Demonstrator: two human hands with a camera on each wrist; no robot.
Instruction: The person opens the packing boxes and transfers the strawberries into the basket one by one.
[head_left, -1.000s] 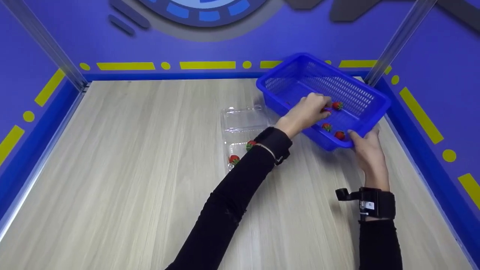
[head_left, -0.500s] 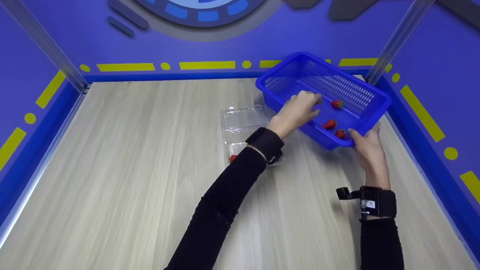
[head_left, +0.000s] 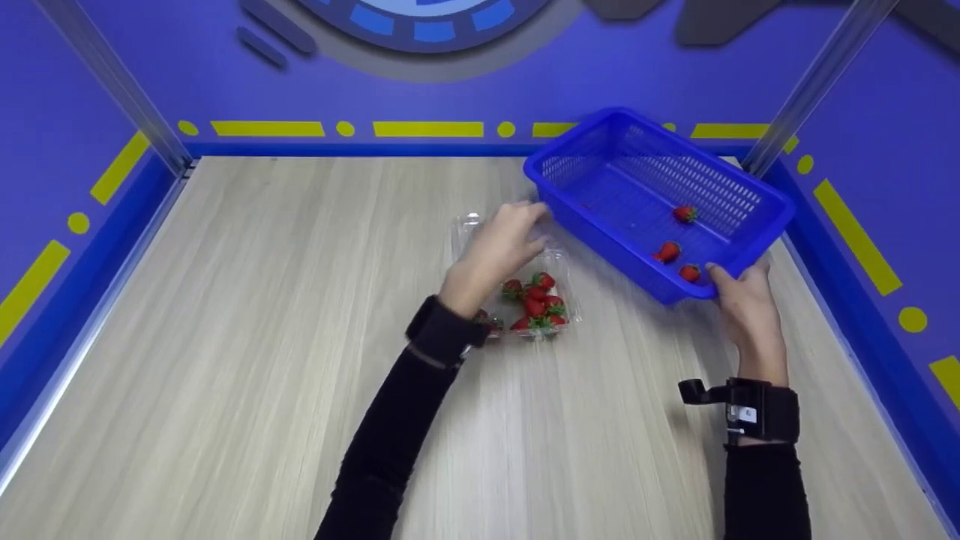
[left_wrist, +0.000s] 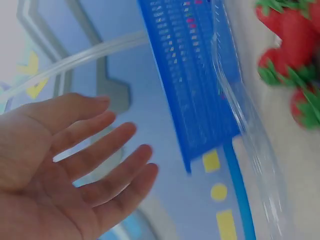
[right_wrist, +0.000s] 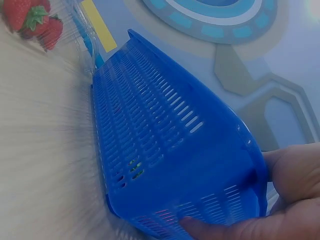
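My left hand hovers over the back of a clear plastic clamshell box, partly hiding it. In the left wrist view its fingers are spread and loosely bent, with nothing between them. Several red strawberries with green leaves lie in the box. With thumb and fingers, my right hand grips the near right corner of a blue plastic basket. Several strawberries lie in the basket's right part. From the right wrist view, the basket's slotted wall leans at an angle.
Basket and box stand close together on a light wooden tabletop. Blue panels with yellow marks enclose the back and sides, with metal posts at the corners. A black wrist camera strap is on the right arm.
My left hand has come out of the basket and moved left over the clear box, uncovering the strawberries there. The strawberries near the basket's front have shifted. The right hand keeps its grip.
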